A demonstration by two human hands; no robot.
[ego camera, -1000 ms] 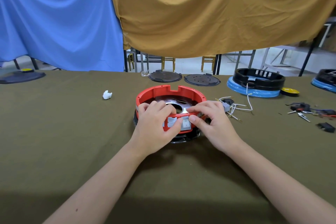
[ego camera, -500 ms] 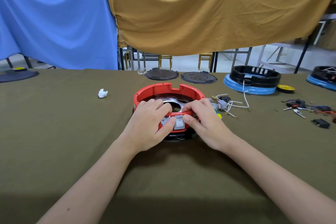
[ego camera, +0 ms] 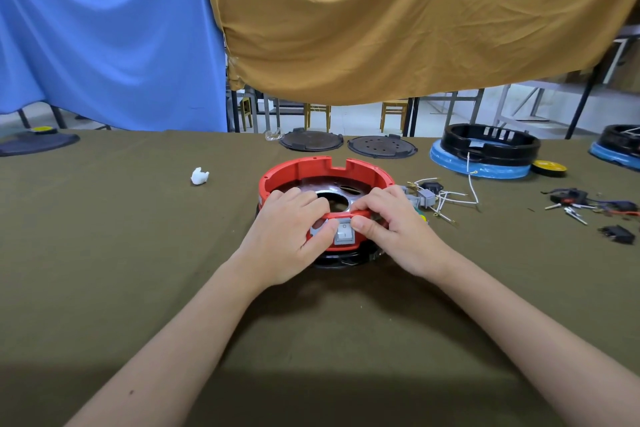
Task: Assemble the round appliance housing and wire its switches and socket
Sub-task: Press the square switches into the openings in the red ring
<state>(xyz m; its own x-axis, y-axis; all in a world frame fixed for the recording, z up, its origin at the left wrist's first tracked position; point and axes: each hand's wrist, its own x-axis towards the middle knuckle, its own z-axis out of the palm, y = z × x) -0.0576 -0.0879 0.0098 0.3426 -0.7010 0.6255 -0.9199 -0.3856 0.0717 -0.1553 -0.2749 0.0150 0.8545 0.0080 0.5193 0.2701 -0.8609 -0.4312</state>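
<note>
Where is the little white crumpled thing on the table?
In the head view, the small white crumpled lump lies alone on the olive-green cloth-covered table, left of the round red plastic housing and apart from it.

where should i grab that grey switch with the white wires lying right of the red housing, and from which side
Take the grey switch by its blocky body, probably from above with fingers pinching its two flat sides. The white wires trail off to the right and the red housing and right hand crowd its left, so coming from above or from the far side looks clearest. Avoid lifting it by the thin leads.
</note>
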